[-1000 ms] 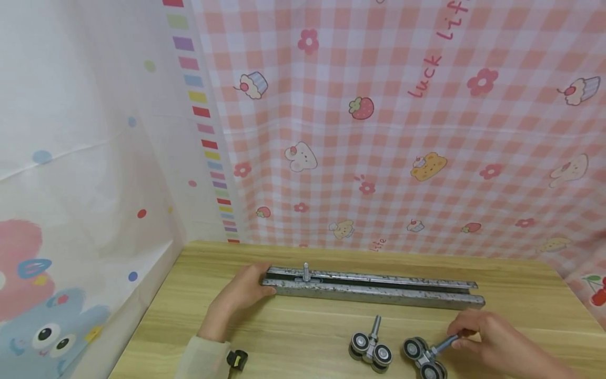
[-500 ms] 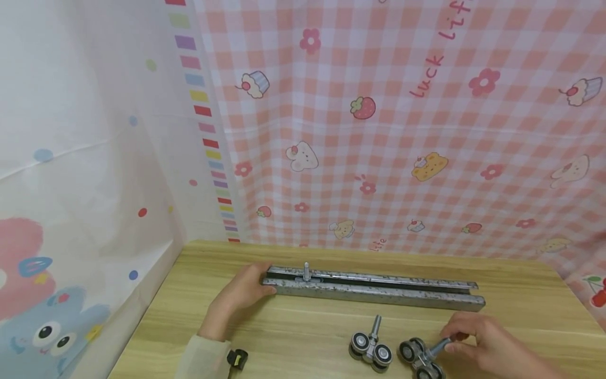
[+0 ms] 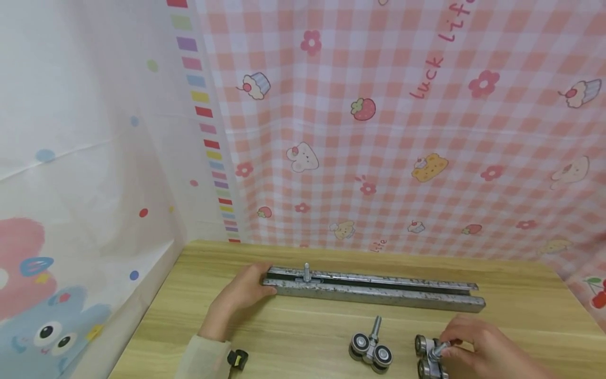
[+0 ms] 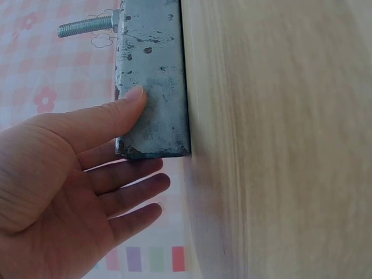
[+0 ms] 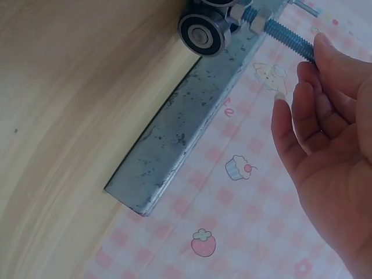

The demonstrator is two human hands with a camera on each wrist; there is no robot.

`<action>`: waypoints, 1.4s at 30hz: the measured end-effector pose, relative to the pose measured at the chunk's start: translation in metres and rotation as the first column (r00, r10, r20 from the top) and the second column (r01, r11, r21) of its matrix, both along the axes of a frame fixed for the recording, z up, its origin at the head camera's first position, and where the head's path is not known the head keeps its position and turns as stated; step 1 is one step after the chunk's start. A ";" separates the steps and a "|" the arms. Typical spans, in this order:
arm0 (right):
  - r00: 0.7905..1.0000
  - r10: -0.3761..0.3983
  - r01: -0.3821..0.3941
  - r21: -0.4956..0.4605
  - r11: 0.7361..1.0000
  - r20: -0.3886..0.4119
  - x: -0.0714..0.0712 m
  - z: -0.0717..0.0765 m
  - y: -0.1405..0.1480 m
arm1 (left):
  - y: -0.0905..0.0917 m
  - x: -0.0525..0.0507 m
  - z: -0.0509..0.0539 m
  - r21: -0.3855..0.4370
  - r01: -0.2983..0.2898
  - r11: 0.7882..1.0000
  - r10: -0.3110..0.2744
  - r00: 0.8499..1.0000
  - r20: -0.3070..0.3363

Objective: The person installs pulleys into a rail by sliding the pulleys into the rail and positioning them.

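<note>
Pale wood table (image 3: 293, 334) before a pink checked cloth (image 3: 388, 131), white dotted cloth (image 3: 90, 121) at left.
The rail (image 3: 379, 297) lies along the table's back, a bolt (image 3: 306, 271) upright near its left end; the left hand (image 3: 243, 288) grips that end, thumb on the near face, lower fingers loosely extended. Front right, the right hand (image 3: 483, 342) pinches a roller (image 3: 428, 358) by its stud, fingertips nearly together; a second roller (image 3: 370, 353) rests nearby.
</note>
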State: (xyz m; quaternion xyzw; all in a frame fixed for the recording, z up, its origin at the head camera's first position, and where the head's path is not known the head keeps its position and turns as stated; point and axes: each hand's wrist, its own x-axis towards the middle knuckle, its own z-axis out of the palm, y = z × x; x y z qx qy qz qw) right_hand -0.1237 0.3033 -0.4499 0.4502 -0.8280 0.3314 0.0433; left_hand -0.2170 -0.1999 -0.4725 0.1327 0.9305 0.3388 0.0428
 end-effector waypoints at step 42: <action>0.833 -0.541 0.551 0.078 0.831 -0.114 0.015 -0.003 0.011 | 0.000 0.001 0.001 0.012 0.001 1.000 -0.001 1.000 0.004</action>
